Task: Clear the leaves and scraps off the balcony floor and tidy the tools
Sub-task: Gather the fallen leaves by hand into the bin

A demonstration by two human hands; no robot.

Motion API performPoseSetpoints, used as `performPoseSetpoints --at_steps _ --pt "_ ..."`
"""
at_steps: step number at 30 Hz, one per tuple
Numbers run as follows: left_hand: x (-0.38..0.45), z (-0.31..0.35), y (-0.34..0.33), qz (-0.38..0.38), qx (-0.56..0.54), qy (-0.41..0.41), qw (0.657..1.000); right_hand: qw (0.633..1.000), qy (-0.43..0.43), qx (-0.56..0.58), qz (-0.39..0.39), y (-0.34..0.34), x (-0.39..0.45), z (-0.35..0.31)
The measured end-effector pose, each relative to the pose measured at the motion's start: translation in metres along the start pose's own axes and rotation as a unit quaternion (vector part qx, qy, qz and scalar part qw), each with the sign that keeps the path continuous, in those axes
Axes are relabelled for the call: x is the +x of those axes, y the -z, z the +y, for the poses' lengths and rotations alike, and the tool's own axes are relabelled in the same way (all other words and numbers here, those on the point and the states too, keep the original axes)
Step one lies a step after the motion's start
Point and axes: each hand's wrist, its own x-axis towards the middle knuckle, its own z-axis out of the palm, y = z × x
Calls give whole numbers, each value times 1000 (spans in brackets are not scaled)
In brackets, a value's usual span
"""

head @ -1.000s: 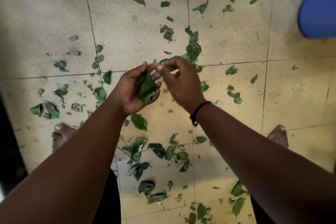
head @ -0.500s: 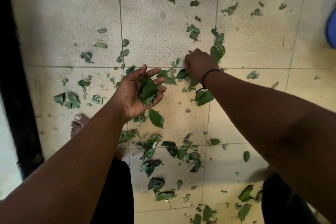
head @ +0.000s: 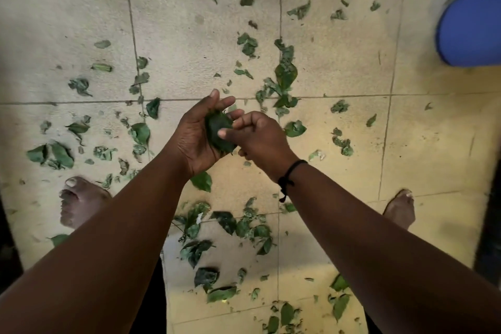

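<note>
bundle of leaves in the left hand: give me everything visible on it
The bundle of leaves is a small dark green wad of overlapping, slightly crumpled leaves, glossy in places. It lies in the cupped palm of the left hand, whose fingers curl up behind it. The right hand meets it from the right, thumb pressing on top. It is held above the tiled floor, touching none of the scattered leaves below. Leaf count cannot be told.

Black cord wristband (head: 289,174), bare feet (head: 81,200)
</note>
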Motion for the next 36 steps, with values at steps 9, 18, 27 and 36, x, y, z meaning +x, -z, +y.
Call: performPoseSetpoints --at_steps 9,18,27,36 --pt "16 -5 -7 80 50 1 996 985 -30 -53 163 72 82 -4" --pt "-2 -3 11 116 56 57 990 927 -69 -279 241 91 142 1" --pt "4 -3 19 138 47 43 988 945 -98 -214 227 100 121 6" --pt "7 -14 18 148 65 43 986 931 66 -241 266 94 30 34"
